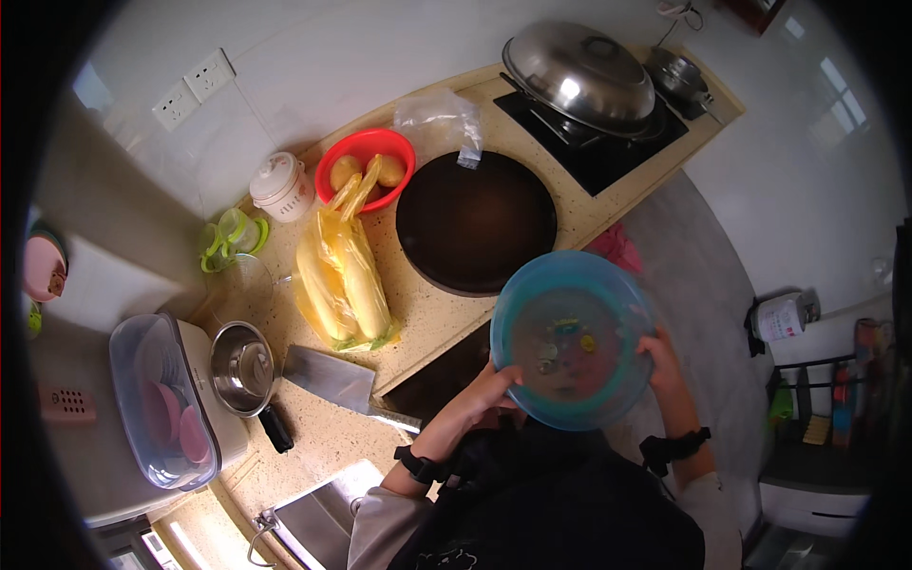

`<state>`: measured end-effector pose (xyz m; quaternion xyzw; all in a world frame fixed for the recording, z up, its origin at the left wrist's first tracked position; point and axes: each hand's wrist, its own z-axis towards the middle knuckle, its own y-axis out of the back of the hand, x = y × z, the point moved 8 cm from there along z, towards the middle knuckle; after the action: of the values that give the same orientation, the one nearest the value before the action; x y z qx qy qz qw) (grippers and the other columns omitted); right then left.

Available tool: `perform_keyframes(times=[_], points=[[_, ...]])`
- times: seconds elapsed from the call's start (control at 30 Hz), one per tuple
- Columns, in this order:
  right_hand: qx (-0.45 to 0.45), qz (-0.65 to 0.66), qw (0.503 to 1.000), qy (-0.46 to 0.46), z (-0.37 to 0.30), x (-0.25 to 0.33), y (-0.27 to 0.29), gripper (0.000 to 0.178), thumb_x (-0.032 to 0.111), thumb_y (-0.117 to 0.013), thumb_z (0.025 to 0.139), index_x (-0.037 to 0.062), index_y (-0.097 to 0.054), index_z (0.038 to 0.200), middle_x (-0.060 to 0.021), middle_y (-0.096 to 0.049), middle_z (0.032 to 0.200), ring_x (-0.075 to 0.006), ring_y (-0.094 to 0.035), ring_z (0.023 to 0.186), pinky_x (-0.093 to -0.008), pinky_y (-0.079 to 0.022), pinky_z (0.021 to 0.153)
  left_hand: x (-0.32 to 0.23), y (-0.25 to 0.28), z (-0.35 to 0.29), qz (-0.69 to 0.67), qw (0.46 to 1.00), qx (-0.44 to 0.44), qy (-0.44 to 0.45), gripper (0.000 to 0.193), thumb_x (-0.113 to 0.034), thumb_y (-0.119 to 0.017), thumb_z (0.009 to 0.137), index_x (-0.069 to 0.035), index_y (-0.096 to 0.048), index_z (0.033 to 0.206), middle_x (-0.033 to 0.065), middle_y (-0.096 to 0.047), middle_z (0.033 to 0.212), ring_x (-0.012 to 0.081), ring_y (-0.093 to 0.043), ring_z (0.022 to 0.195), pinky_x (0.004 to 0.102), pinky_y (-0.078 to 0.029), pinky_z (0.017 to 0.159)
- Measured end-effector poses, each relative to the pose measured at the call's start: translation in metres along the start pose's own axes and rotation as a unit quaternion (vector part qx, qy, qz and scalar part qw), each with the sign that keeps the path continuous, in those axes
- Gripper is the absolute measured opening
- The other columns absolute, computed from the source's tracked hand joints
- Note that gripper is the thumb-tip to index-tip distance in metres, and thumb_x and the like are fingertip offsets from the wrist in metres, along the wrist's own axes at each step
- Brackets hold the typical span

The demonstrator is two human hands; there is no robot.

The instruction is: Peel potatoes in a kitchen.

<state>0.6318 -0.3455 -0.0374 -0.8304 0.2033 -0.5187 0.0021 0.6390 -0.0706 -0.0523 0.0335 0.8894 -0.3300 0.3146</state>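
A translucent turquoise basin (622, 285) is held up in front of my body, beyond the counter's front edge. My left hand (496, 388) grips its lower left rim, thumb over the edge. On the opposite side my right hand (657, 356) is closed on the rim. Small coloured patches show in the basin's bottom; whether they are print or loose bits I cannot tell. Just beyond the basin lies a round dark chopping board (475, 223) on the counter. A cleaver (332, 377) rests left of my left hand, its handle toward me.
Yellow-bagged long pale vegetables (347, 280) lie left of the board, near a red bowl (404, 142) of round tan produce. A lidded wok (579, 81) stands on the hob. To the left are a steel saucepan (242, 366) and a dish box (157, 408); a sink (328, 513) is nearer.
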Motion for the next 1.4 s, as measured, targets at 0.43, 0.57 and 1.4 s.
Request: perform_keyframes(times=[0.43, 0.57, 1.4], points=[[-0.117, 0.001, 0.993, 0.011, 0.038, 0.024, 0.058, 0.051, -0.006, -0.042, 0.057, -0.0033, -0.051, 0.108, -0.0084, -0.056, 0.086, -0.0184, -0.057, 0.073, -0.0268, -0.048, 0.063, -0.026, -0.024, 0.091, 0.022, 0.999, 0.045, -0.019, 0.054, -0.017, -0.052, 0.078, -0.002, -0.033, 0.127, 0.0151, -0.050, 0.111, 0.0260, -0.058, 0.093, 0.0388, -0.054, 0.073], [-0.067, 0.040, 0.996, 0.039, 0.077, 0.035, 0.077, 0.053, -0.007, -0.042, 0.057, -0.0042, -0.050, 0.109, -0.0090, -0.056, 0.086, -0.0185, -0.057, 0.073, -0.0269, -0.048, 0.062, -0.057, -0.041, 0.120, 0.097, 0.994, 0.033, -0.046, 0.049, -0.025, -0.045, 0.086, -0.005, -0.032, 0.130, 0.0150, -0.052, 0.115, 0.0247, -0.060, 0.093, 0.0388, -0.055, 0.071], [-0.127, 0.100, 0.985, 0.056, 0.342, 0.049, 0.149, 0.048, -0.004, -0.049, 0.062, 0.0009, -0.055, 0.110, -0.0042, -0.054, 0.080, -0.0140, -0.051, 0.065, -0.0247, -0.043, 0.057, -0.193, 0.001, 0.342, 0.258, 0.931, -0.252, -0.048, 0.057, -0.041, -0.039, 0.092, 0.009, -0.047, 0.117, 0.0186, -0.059, 0.103, 0.0244, -0.063, 0.087, 0.0341, -0.056, 0.065]])
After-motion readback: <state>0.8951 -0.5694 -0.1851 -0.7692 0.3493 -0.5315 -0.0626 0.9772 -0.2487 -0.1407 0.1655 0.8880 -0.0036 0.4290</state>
